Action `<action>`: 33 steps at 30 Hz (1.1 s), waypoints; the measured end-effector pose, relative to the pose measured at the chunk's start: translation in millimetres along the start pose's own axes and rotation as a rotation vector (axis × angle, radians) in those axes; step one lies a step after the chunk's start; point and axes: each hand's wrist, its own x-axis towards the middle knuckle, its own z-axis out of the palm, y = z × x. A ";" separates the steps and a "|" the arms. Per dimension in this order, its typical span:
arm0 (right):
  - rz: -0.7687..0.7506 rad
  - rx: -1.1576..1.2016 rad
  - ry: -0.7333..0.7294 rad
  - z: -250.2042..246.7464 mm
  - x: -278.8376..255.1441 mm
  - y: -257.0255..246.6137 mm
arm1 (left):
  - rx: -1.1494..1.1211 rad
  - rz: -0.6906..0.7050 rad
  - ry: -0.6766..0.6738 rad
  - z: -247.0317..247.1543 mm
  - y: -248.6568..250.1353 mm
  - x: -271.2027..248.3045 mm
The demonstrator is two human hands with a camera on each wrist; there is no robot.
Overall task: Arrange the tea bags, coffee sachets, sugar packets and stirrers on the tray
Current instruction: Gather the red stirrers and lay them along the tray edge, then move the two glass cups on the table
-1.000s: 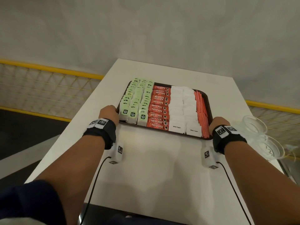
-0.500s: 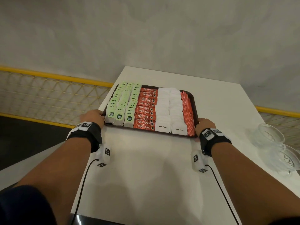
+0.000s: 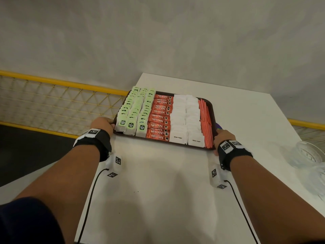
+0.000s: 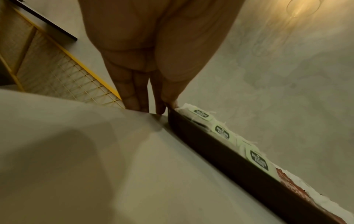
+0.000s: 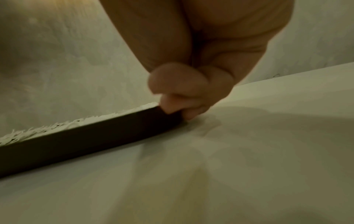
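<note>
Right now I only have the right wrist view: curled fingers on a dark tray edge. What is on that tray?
Observer: Left to right in the head view: tea bags, coffee sachets, sugar packets, stirrers.
Operator: Where is the other hand?
Observer: The left hand touches the near left corner of the tray, thumb at the rim.
Operator: Anything beside the tray?
Observer: Clear glass bowls stand on the table, right of the right hand.

Brown tray [image 3: 212, 110] on table, packets in rows.
</note>
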 end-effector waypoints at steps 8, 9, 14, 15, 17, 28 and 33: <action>0.043 -0.015 -0.042 -7.2 -5.5 -6.8 | 0.023 0.011 -0.005 -3.7 -0.1 2.4; 0.047 -0.017 -0.046 -8.6 -6.9 -7.9 | 0.035 0.017 -0.001 -3.5 -0.2 2.4; 0.066 0.078 -0.026 -15.1 -18.7 -6.2 | 0.153 0.059 -0.041 -8.1 6.2 2.5; 0.076 0.119 -0.010 -17.4 -20.8 -3.8 | 0.184 0.058 -0.032 -10.1 9.9 1.9; 0.071 0.268 0.056 -23.5 -28.2 5.6 | 0.235 0.074 0.079 -15.2 23.5 -3.6; -0.027 0.352 0.265 -106.9 -84.7 131.1 | -0.129 0.693 0.208 12.1 262.5 -96.4; 0.082 0.371 0.343 -137.6 -97.4 225.4 | -0.227 0.952 -0.059 52.7 367.9 -156.8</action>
